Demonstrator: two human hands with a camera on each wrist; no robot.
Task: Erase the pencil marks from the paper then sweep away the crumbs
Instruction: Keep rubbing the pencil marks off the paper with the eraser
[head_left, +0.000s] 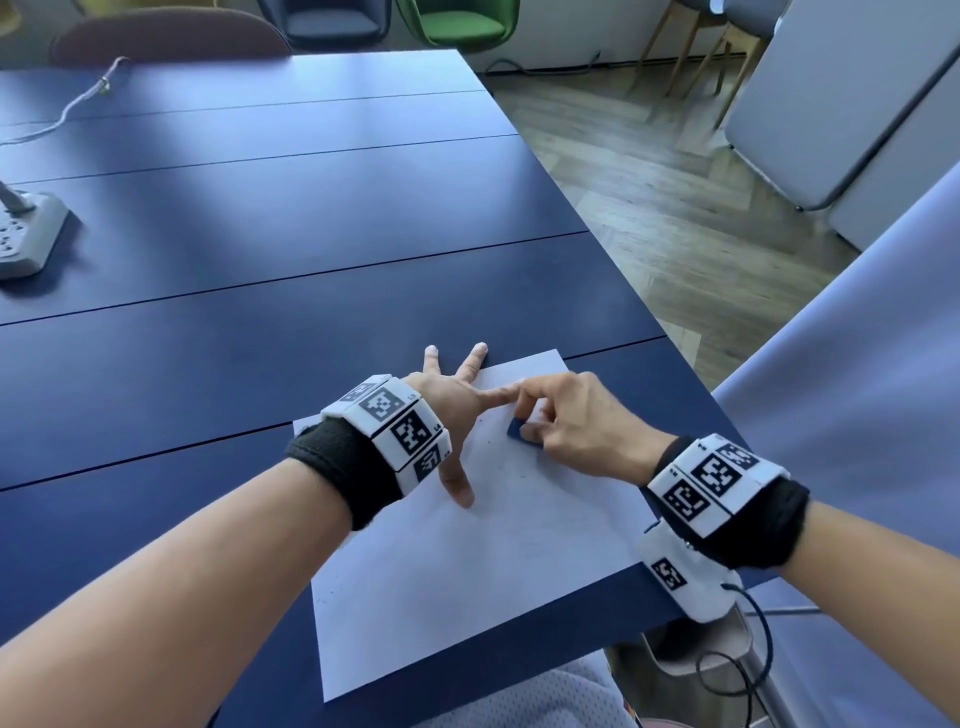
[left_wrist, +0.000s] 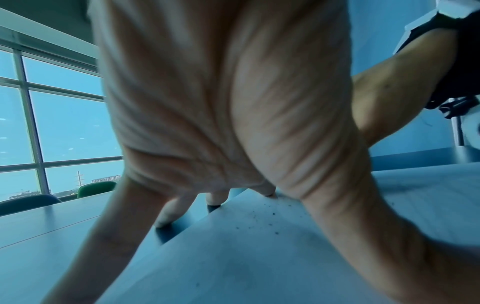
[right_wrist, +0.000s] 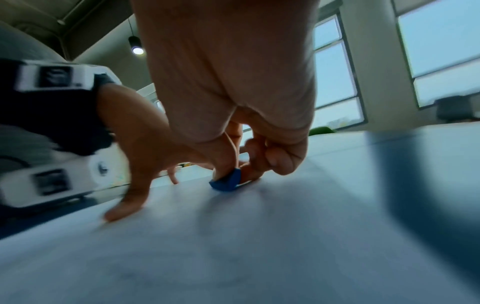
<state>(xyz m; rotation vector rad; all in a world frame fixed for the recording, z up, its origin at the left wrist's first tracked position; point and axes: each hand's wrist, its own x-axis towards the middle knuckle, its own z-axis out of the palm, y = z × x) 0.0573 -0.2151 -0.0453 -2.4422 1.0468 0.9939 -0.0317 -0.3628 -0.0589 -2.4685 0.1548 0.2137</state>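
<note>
The right hand (head_left: 582, 426) pinches a small blue eraser (head_left: 521, 433) between thumb and curled fingers, its lower edge pressed against the sheet of white paper (head_left: 467, 561); in the right wrist view the eraser (right_wrist: 226, 183) sits tilted under the thumb tip, touching the sheet. The left hand (head_left: 452, 410) lies spread flat just beside it, fingers straight and fanned: the thumb and index finger press on the paper, while two fingertips (head_left: 477, 351) reach past its far edge onto the blue table (head_left: 260, 270). The left index finger runs toward the right hand's knuckles and seems to touch them, though the blur there leaves that uncertain.

Dark eraser crumbs (left_wrist: 262, 221) are scattered on the paper under the left palm, between thumb and fingers, and faint grey smudges show near the eraser. The paper lies at the table's near right corner, under both hands.

Both wrists wear black bands with white blocks carrying square black-and-white coded markers (head_left: 410, 431); small characters printed at their edges are too small to read surely. Far to the left of the left hand stands a grey power strip (head_left: 26, 234) with a pale cable (head_left: 72, 106) beyond it.
</note>
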